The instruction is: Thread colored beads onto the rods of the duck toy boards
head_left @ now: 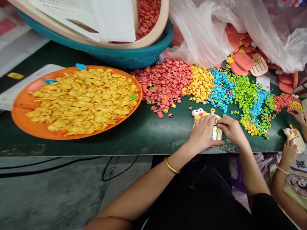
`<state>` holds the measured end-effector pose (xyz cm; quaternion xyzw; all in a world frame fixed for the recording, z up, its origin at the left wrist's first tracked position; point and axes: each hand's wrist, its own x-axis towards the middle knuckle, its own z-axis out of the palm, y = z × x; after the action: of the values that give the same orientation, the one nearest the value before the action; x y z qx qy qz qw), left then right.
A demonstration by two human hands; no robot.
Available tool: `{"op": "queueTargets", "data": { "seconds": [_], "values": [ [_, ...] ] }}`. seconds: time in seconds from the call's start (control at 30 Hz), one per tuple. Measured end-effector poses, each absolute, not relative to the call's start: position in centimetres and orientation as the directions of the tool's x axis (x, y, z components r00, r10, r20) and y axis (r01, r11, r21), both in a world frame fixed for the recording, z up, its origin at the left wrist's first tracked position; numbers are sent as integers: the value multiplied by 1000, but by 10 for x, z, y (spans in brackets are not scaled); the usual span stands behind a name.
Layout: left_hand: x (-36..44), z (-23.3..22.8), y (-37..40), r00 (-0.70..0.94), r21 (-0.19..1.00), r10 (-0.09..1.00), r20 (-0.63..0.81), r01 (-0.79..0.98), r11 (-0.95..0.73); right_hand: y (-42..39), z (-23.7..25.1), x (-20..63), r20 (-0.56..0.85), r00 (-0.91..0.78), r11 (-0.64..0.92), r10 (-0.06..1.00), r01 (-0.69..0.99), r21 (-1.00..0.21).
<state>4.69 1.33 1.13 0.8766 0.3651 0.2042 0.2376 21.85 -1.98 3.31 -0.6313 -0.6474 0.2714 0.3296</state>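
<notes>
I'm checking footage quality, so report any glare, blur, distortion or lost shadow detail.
Head view: soft sheen on the dark green tabletop, pale glare on the translucent plastic bag; head view: top-left corner blurry, left hand and right hand fairly sharp; head view: oval orange plastic basin apparently stretched by the wide lens; head view: black cloth garment loses detail in darkness.

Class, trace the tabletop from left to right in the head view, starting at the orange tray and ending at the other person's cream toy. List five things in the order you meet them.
Orange tray → large red pile → left hand → right hand → other person's cream toy.
</notes>
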Motion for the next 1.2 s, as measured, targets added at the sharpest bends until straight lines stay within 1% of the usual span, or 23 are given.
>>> {"op": "queueTargets", "data": {
  "seconds": [0.03,0.1,0.17,0.2,0.23,0.3,0.37,0.47,0.6,0.67,0.77,0.83,0.87,0.9,0.97,1.03,1.07,1.13,1.2],
  "values": [
    [47,12,14,657,561,730,189,537,-629,-20,33,220,100,55,45,993,616,-787],
    [47,14,14,680,542,710,186,531,-651,-16,28,224,140,235,-14,962,555,-832],
    [47,16,14,699,518,692,178,531,-670,-8,21,228,126,377,-78,918,481,-873],
    [47,17,13,705,508,687,178,532,-678,-4,17,229,99,397,-103,912,457,-884],
    [46,18,13,707,501,684,179,533,-682,-1,14,229,72,387,-120,919,450,-885],
    [45,18,12,703,510,688,180,532,-676,2,10,226,44,323,-127,945,491,-862],
    [45,16,11,689,541,703,176,529,-654,0,9,220,78,277,-100,958,571,-815],
    [45,14,12,657,578,730,189,527,-623,-10,11,209,170,256,-44,952,662,-749],
    [46,13,14,674,539,711,198,531,-654,-22,13,216,182,145,28,972,704,-710],
    [45,12,15,700,515,687,197,522,-680,-21,12,235,239,170,29,956,755,-655],
    [44,12,15,731,505,642,233,473,-722,-11,8,274,324,275,-83,905,862,-500],
    [43,12,13,723,517,642,258,458,-723,-4,6,294,301,273,-129,914,897,-422],
    [42,12,12,704,525,660,260,471,-709,-2,6,300,288,267,-135,920,903,-407],
    [42,11,11,684,532,682,257,489,-691,-1,7,302,290,273,-139,917,902,-409],
    [42,10,10,662,536,706,250,513,-670,-3,11,297,321,329,-161,888,876,-454],
    [42,8,10,687,527,678,263,486,-697,-9,17,281,313,399,-174,862,812,-557],
    [41,6,10,706,521,650,280,457,-721,-11,20,271,278,411,-162,868,765,-624],
    [40,4,10,733,509,599,320,401,-762,-14,23,251,182,370,-115,911,651,-750],
    [39,3,10,745,500,569,347,367,-784,-12,23,234,106,302,-84,948,555,-828]
  ]
}}
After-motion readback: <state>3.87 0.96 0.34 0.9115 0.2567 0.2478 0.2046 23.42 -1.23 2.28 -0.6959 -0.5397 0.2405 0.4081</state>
